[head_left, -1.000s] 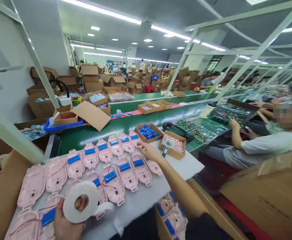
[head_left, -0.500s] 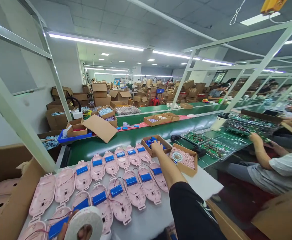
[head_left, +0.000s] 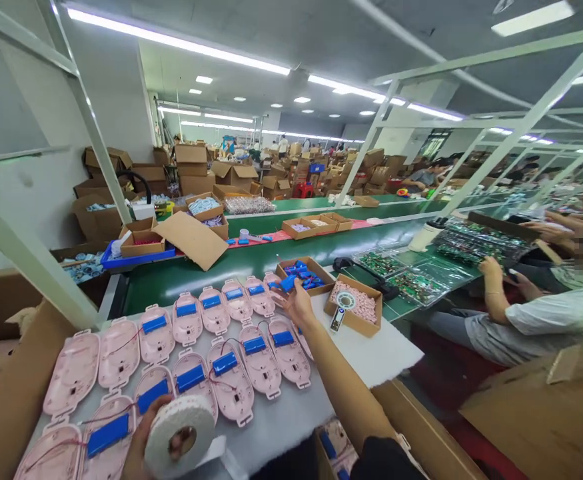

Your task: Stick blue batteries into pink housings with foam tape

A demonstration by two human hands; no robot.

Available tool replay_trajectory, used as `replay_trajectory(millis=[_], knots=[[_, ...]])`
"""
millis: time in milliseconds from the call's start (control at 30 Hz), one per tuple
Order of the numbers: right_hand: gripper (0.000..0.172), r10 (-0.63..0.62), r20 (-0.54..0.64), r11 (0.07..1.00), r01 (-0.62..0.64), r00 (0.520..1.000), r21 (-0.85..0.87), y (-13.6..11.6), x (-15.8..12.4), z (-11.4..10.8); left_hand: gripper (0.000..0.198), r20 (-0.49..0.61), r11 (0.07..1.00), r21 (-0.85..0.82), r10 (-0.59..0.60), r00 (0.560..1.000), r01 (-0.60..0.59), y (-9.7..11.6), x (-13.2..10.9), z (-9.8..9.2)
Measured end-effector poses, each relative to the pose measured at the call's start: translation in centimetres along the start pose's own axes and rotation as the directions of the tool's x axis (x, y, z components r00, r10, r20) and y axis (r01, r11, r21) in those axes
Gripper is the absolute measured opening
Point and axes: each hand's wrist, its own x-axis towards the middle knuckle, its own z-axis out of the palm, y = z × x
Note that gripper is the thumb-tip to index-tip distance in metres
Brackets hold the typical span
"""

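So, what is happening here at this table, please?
A person works at a table covered with pink plastic shells, many fitted with blue batteries. The left hand holds a roll of white tape. The right hand holds one loose blue battery close to the cardboard box of batteries. To the right, a co-worker reaches over trays of green circuit boards.

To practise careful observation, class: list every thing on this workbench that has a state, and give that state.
Tape roll, gripped in the left hand, loose end hanging.
Blue battery, pinched by fingers of the right hand.
Battery box, open, partly filled.
Pink shells, lying open side up, most holding a battery.
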Motion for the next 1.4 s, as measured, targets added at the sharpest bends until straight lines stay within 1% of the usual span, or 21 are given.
replay_trajectory(millis=[67,133,167,200,267,333,400,500,567,633,700,767,900,933,1000,1067,1133,1200,1267,1333,1400], knots=[[0.055,0.102,0.207,0.951,-0.156,0.973,0.265,1.3,-5.2,1.3,0.055,0.03,0.997,0.082,0.0,1.0,-0.002,-0.4,0.2,0.2],[0.043,0.15,0.4,0.823,-0.339,0.904,0.457,2.0,-10.5,2.5,0.057,0.092,0.989,0.146,-0.023,0.995,0.01,-0.9,0.4,0.0],[0.039,0.155,0.456,0.774,-0.395,0.877,0.495,2.1,-12.9,3.0,0.056,0.131,0.985,0.171,-0.036,0.991,0.013,-1.0,0.5,-0.2],[0.037,0.158,0.483,0.762,-0.417,0.861,0.495,2.1,-15.0,3.3,0.054,0.167,0.982,0.19,-0.044,0.985,0.011,-1.2,0.5,-0.3],[0.039,0.144,0.512,0.804,-0.402,0.847,0.439,2.0,-18.2,3.8,0.051,0.216,0.978,0.208,-0.042,0.976,-0.004,-1.4,0.4,-0.4],[0.044,0.105,0.569,0.883,-0.34,0.815,0.324,1.9,-20.2,3.8,0.051,0.219,0.978,0.206,-0.022,0.975,-0.024,-1.4,0.2,-0.2],[0.049,0.05,0.649,0.947,-0.243,0.759,0.21,1.9,-21.4,3.5,0.053,0.21,0.977,0.208,-0.006,0.978,-0.039,-1.3,0.0,0.0],[0.051,-0.087,0.701,0.994,0.014,0.707,0.109,1.5,-22.4,3.0,0.054,0.224,0.972,0.231,-0.005,0.975,-0.048,-0.8,-0.1,0.3],[0.05,-0.208,0.706,0.969,0.239,0.677,0.056,1.0,-22.7,2.8,0.051,0.264,0.967,0.248,-0.005,0.965,-0.063,-0.5,0.0,0.3],[0.05,-0.28,0.729,0.919,0.394,0.624,0.016,0.5,-22.9,2.8,0.046,0.314,0.961,0.262,0.004,0.949,-0.091,-0.4,0.0,0.1],[0.051,-0.288,0.76,0.892,0.452,0.583,-0.009,0.1,-23.0,2.8,0.043,0.342,0.958,0.263,0.015,0.94,-0.111,-0.3,0.1,-0.2],[0.052,-0.274,0.775,0.887,0.461,0.569,-0.025,-0.3,-23.1,3.0,0.041,0.345,0.959,0.26,0.021,0.938,-0.117,-0.3,0.1,-0.4],[0.052,-0.265,0.779,0.895,0.446,0.568,-0.02,-0.5,-23.4,3.3,0.04,0.34,0.957,0.267,0.016,0.94,-0.113,-0.1,0.2,-0.5],[0.051,-0.252,0.78,0.902,0.431,0.573,-0.026,-0.4,-23.6,3.3,0.04,0.337,0.957,0.269,0.014,0.942,-0.11,-0.1,0.2,-0.4],[0.049,-0.197,0.768,0.929,0.367,0.609,-0.053,0.3,-24.0,3.5,0.04,0.337,0.958,0.267,0.008,0.941,-0.104,0.1,0.2,-0.2],[0.048,-0.116,0.741,0.974,0.223,0.662,-0.047,1.4,-24.9,3.9,0.04,0.347,0.962,0.251,0.011,0.938,-0.105,0.2,0.1,0.0],[0.049,-0.027,0.684,0.999,-0.002,0.729,0.041,2.7,-26.2,4.7,0.04,0.349,0.968,0.221,0.038,0.936,-0.122,0.0,-0.1,0.1],[0.051,0.047,0.587,0.959,-0.2,0.808,0.198,4.0,-27.8,6.0,0.04,0.331,0.969,0.168,0.116,0.937,-0.179,-0.3,-0.3,0.2],[0.053,0.096,0.466,0.889,-0.287,0.88,0.358,4.9,-29.2,7.3,0.039,0.297,0.967,0.109,0.19,0.936,-0.231,-0.7,-0.5,0.2],[0.057,0.129,0.426,0.818,-0.339,0.895,0.464,5.2,-29.8,8.1,0.037,0.282,0.974,0.068,0.189,0.941,-0.216,-1.0,-0.6,0.0],[0.06,0.155,0.491,0.765,-0.419,0.857,0.489,4.8,-29.3,8.2,0.035,0.304,0.988,0.061,0.117,0.945,-0.142,-1.0,-0.7,-0.3]])
